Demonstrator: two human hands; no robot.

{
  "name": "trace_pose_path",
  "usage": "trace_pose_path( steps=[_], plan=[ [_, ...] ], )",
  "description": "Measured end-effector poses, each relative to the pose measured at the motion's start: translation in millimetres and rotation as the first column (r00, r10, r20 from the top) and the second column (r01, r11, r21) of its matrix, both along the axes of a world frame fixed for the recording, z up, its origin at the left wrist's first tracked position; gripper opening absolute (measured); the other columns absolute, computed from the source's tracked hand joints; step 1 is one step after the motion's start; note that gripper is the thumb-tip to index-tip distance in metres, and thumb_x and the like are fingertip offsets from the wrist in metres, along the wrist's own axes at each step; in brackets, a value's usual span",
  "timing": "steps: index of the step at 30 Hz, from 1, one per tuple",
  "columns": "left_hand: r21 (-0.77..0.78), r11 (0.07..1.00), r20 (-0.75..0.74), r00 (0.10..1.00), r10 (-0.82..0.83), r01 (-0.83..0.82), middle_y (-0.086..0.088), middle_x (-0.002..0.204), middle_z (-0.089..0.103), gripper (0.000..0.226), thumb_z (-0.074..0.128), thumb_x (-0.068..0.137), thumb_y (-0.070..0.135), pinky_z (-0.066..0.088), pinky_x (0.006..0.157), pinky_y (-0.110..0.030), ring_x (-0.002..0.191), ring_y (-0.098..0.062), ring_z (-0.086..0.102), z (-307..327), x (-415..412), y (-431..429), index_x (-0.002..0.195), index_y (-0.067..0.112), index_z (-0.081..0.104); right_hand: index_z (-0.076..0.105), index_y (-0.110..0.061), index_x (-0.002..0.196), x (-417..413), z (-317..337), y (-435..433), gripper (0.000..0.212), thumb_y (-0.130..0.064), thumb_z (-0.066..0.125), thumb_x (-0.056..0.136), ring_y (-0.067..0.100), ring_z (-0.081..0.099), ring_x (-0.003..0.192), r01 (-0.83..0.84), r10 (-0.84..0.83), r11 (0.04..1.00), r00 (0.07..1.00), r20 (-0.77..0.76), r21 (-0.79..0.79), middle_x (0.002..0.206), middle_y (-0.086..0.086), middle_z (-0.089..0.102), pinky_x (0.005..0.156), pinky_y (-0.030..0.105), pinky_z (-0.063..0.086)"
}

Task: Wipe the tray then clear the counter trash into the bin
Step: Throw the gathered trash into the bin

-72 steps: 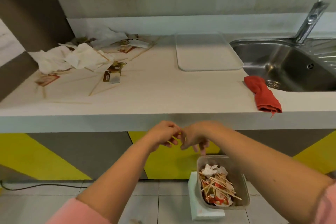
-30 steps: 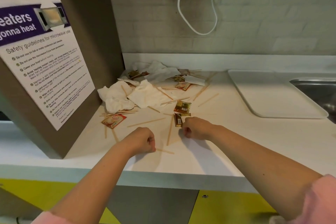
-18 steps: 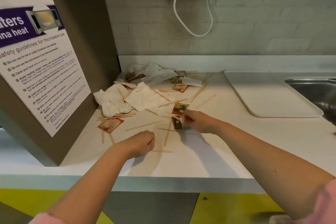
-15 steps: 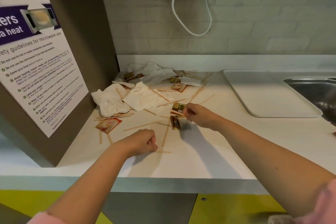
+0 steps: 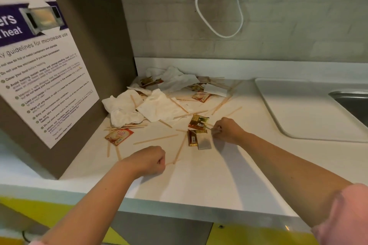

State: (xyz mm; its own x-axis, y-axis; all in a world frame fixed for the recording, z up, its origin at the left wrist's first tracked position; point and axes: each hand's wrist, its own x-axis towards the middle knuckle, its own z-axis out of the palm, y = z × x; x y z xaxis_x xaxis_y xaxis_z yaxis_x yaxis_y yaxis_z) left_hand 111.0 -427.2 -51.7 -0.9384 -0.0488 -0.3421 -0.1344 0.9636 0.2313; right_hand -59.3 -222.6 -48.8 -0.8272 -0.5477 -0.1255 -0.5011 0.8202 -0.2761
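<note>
Right hand [image 5: 227, 130] drawn back, pinching stir stick [image 5: 209, 126] pointing left toward packets [image 5: 198, 122], left hand [image 5: 147, 160] fisted

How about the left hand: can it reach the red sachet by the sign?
Probably yes. The red sachet lies flat on the counter just beyond the left hand, with only loose wooden sticks around it.
</note>
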Motion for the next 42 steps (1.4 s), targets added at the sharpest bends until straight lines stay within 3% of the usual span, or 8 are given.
trace_pose_path(
  steps=[6,12,17,20,24,30,37,42],
  plan=[
    [0.195,0.970,-0.086,0.982,0.166,-0.146,0.004,0.074,0.045,0.023,0.037,0.091,0.015,0.030,0.058,-0.025,0.066,-0.012,0.038,2,-7,7,0.069,0.020,0.037,0.061,-0.003,0.109,-4,-5,-12,0.032,-0.029,0.046,0.097,0.022,0.053,0.093,-0.030,0.029,0.999,1.000,0.008,0.020,0.107,0.012,0.057,0.072,0.026,0.036],
    [0.330,0.888,-0.230,0.885,0.404,-0.320,-0.004,0.080,0.047,0.009,0.029,0.099,0.014,0.029,0.056,-0.027,0.065,-0.015,0.041,12,-31,20,0.099,0.009,0.038,0.053,-0.011,0.125,-5,-8,-15,0.034,-0.028,0.049,0.095,0.025,0.054,0.106,-0.041,0.047,0.996,0.997,0.068,-0.079,0.120,0.011,0.052,0.082,0.027,0.043],
    [0.094,0.856,-0.148,0.843,0.517,-0.509,-0.017,0.112,0.055,0.022,0.032,0.094,0.005,0.037,0.069,-0.032,0.095,-0.030,0.054,18,-41,12,0.115,0.004,0.040,0.064,-0.007,0.106,-10,-6,-13,0.028,-0.028,0.050,0.095,0.016,0.048,0.084,-0.118,0.118,0.993,0.992,0.032,-0.005,0.092,0.004,0.055,0.059,0.016,0.035],
    [-0.027,0.821,-0.108,0.818,0.565,-0.571,-0.014,0.123,0.050,0.034,0.038,0.091,0.006,0.040,0.077,-0.032,0.113,-0.030,0.052,24,-41,2,0.125,0.003,0.038,0.065,-0.008,0.111,-12,-8,-15,0.030,-0.027,0.046,0.096,0.013,0.048,0.085,-0.148,0.145,0.988,0.988,0.061,0.051,0.078,-0.003,0.047,0.054,0.014,0.030],
    [-0.035,0.804,-0.186,0.794,0.578,-0.594,-0.011,0.122,0.051,0.032,0.044,0.091,0.009,0.041,0.080,-0.031,0.113,-0.028,0.052,31,-48,-2,0.123,0.005,0.043,0.061,-0.007,0.116,-15,-9,-20,0.031,-0.027,0.045,0.098,0.015,0.049,0.088,-0.181,0.169,0.975,0.981,0.100,0.127,0.097,0.006,0.054,0.062,0.018,0.036],
    [0.099,0.904,-0.182,0.885,0.428,-0.417,-0.010,0.123,0.048,0.043,0.066,0.085,0.023,0.040,0.088,-0.028,0.116,-0.025,0.049,15,-62,9,0.122,0.003,0.054,0.058,-0.010,0.113,-12,-11,-25,0.022,-0.020,0.052,0.094,0.022,0.057,0.099,-0.192,0.184,0.978,0.979,0.088,0.087,0.114,0.010,0.060,0.078,0.027,0.045],
    [0.216,0.823,-0.174,0.809,0.562,-0.525,-0.009,0.085,0.062,0.013,0.067,0.084,0.012,0.041,0.073,-0.027,0.097,-0.028,0.062,1,-68,6,0.074,0.006,0.062,0.064,-0.008,0.106,-9,-5,-27,0.025,-0.025,0.050,0.094,0.024,0.059,0.095,-0.231,0.235,0.963,0.972,-0.012,0.140,0.108,0.010,0.063,0.068,0.026,0.040],
    [0.279,0.807,-0.233,0.778,0.583,-0.521,-0.014,0.097,0.062,0.023,0.068,0.084,0.014,0.037,0.071,-0.024,0.089,-0.023,0.057,-6,-65,-1,0.101,-0.001,0.065,0.063,-0.012,0.098,-9,0,-26,0.023,-0.030,0.049,0.095,0.018,0.051,0.088,-0.290,0.297,0.945,0.955,-0.026,0.149,0.103,0.007,0.061,0.069,0.027,0.038]
  ],
)
